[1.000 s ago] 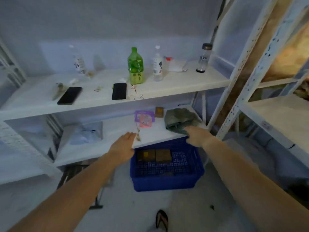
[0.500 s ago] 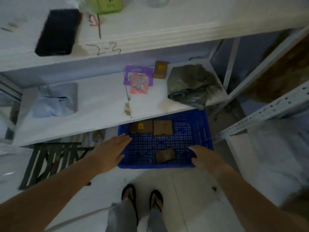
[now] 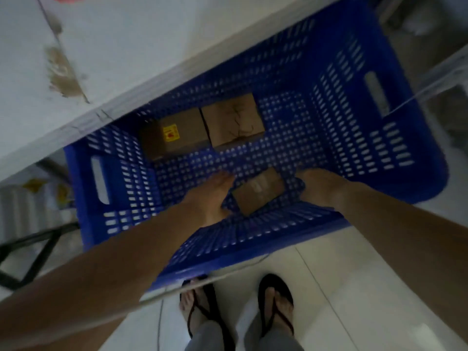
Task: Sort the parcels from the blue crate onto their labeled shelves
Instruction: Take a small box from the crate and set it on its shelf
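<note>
The blue crate (image 3: 415, 138) stands on the floor, partly under a white shelf. A small brown parcel (image 3: 258, 191) lies on its perforated bottom near the front wall. My left hand (image 3: 212, 196) is inside the crate with fingers stretched out against the parcel's left end. My right hand (image 3: 321, 188) hangs just right of the parcel, fingers pointing down, a small gap between them. Neither hand holds it. Two more parcels sit side by side at the crate's far side: a box with a yellow sticker (image 3: 174, 135) and a plain brown box (image 3: 233, 120).
The white shelf board (image 3: 106, 51), with a brown stain, overhangs the crate's far left part. A black metal frame (image 3: 33, 252) stands on the floor to the left. My feet in black sandals (image 3: 238, 307) are on white tiles just in front of the crate.
My view has dropped from the shelves down into the crate. Both hands went from above the crate's front rim down inside it, to either side of the small parcel.
</note>
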